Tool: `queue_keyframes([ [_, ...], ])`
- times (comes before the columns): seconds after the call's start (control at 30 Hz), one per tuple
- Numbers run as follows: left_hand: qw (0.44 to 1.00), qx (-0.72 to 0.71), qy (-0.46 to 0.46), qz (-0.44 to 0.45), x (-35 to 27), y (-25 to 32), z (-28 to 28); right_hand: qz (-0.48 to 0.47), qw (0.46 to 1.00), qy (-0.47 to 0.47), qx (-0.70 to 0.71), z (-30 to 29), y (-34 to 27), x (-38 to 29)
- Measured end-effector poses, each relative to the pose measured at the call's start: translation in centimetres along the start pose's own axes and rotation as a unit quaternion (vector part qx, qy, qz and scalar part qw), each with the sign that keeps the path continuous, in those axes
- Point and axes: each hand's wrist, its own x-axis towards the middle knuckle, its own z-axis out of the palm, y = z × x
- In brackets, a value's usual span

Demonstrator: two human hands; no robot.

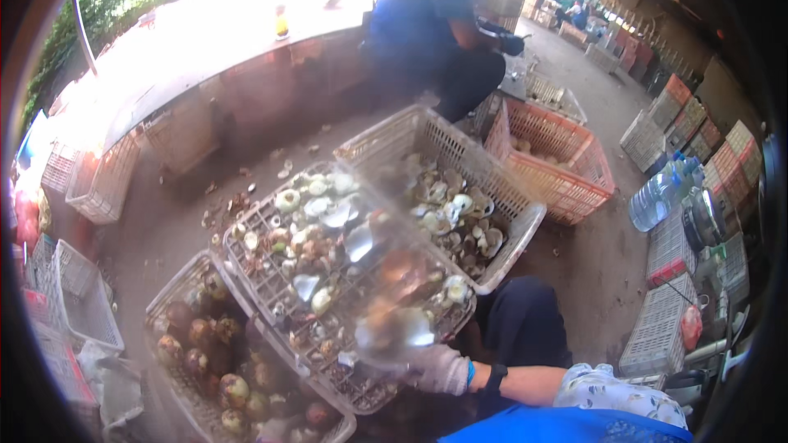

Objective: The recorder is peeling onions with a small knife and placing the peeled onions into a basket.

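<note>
My right hand (434,369), in a pale knit glove with a dark wristband, reaches over the near edge of a plastic lattice tray (341,403). Its fingers are blurred, and a smeared whitish-brown shape beyond them hides whatever they touch. Pale curved peelings (338,212) and small scraps litter the tray. A crate (184,409) of round brown-purple, onion-like bulbs (234,391) stands to the left. At its bottom edge is a pale blurred shape (280,429) that may be my left glove; its grip is unclear. Behind the tray, another crate (523,234) holds more peelings (486,240).
A co-worker in dark blue (418,31) crouches beyond the crates near a low wall (265,74). An orange crate (554,178) stands behind the peelings crate. Stacked crates (662,332) and large water bottles (655,197) line the right. More crates (92,307) stand left; scraps lie on the floor.
</note>
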Motion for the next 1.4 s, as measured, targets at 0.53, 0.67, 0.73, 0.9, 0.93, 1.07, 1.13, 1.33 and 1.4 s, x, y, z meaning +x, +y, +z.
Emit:
queue_keyframes([
  [0.53,0.939,-0.264,0.051,0.212,-18.2,10.4,0.9,0.017,0.996,-0.062,0.056,-0.8,-3.4,-3.8],
  [0.67,0.903,-0.262,0.052,0.337,-22.1,13.2,2.7,-0.193,0.949,0.010,0.251,-2.4,-4.8,-5.1],
  [0.73,0.909,-0.225,0.063,0.344,-22.3,17.9,7.6,-0.094,0.888,-0.001,0.450,-4.8,-5.9,-6.1],
  [0.9,0.877,-0.319,-0.038,0.356,-18.9,17.4,16.2,-0.077,0.887,0.012,0.456,-4.5,-5.1,-6.4],
  [0.93,0.849,-0.382,-0.071,0.358,-18.5,16.8,17.4,-0.074,0.887,0.009,0.456,-4.5,-4.4,-6.6],
  [1.07,0.798,-0.501,-0.096,0.320,-16.4,14.0,20.5,-0.054,0.773,-0.046,0.630,-4.8,-3.2,-6.5],
  [1.13,0.913,-0.191,0.067,0.353,-15.0,12.9,21.3,-0.021,0.772,-0.079,0.630,-5.1,-2.9,-6.1],
  [1.33,0.841,-0.443,-0.018,0.309,-15.9,15.2,22.4,-0.008,0.941,-0.043,0.337,-5.6,-3.2,-5.5],
  [1.4,0.725,-0.634,-0.105,0.249,-15.6,15.8,22.0,-0.003,0.974,-0.027,0.225,-5.7,-3.6,-5.4],
])
